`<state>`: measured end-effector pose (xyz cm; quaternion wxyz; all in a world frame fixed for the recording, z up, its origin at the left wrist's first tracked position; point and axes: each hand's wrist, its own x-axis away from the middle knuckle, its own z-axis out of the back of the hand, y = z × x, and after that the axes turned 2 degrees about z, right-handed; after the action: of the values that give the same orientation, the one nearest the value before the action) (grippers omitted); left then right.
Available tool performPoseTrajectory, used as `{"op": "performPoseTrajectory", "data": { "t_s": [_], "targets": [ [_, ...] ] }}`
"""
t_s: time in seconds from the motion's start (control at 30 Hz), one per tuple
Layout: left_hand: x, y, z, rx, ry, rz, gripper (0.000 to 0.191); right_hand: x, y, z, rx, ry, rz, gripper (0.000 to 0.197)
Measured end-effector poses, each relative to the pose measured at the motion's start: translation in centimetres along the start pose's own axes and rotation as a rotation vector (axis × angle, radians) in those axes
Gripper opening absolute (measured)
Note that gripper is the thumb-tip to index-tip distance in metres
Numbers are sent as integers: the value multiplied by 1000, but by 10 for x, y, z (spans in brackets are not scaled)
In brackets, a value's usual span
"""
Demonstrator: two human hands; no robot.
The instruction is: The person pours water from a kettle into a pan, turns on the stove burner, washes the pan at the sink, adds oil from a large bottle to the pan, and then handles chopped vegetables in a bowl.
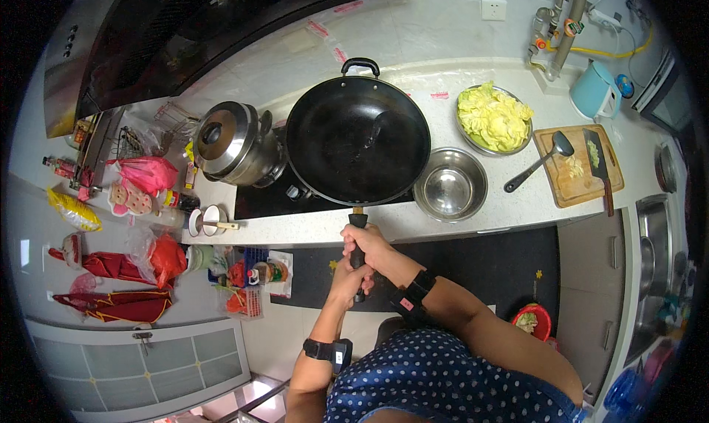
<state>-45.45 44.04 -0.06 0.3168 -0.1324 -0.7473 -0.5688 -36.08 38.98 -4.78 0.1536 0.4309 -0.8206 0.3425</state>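
Observation:
Both of my hands are wrapped around the black handle (359,221) of a large black wok (343,129). My right hand (368,243) grips nearer the pan, while my left hand (352,281) holds the handle's lower end. The wok is over the black gas hob (266,206); whether it rests on the burner is hidden beneath it. Its inside is dark and shiny, with no food visible. Close to its right side stands a stainless steel bowl (450,186). Behind that bowl, torn pale green leaves (493,115) fill a second metal bowl.
A lidded steel pot (235,146) stands left of the wok. A cleaver (597,160) with chopped greens, chopped garlic (576,166) and a ladle's head (562,144) lie on a wooden cutting board (562,190). A turquoise kettle (594,90) stands behind. The range hood (183,35) overhangs the upper left.

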Motion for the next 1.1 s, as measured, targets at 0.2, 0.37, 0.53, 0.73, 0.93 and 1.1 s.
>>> {"op": "performPoseTrajectory", "data": {
  "t_s": [0.2, 0.37, 0.53, 0.73, 0.93, 1.1],
  "targets": [
    [8, -9, 2, -49, -13, -17, 11, 14, 5, -1, -36, -7, 32, 16],
    [15, -11, 0, -59, 13, -23, 16, 23, 7, -1, -49, -28, 46, 15],
    [22, -10, 1, -101, 16, -30, 17, 29, 9, -3, -69, -52, 10, 16],
    [27, -12, 2, -95, 21, -51, 14, 35, 11, -3, -59, -79, 28, 17],
    [31, -14, 2, -136, 3, -73, 13, 44, 10, -4, -72, -80, 28, 18],
    [35, -14, 1, -170, -11, -68, 16, 44, 14, 0, -86, -111, 43, 18]
  ]
}}
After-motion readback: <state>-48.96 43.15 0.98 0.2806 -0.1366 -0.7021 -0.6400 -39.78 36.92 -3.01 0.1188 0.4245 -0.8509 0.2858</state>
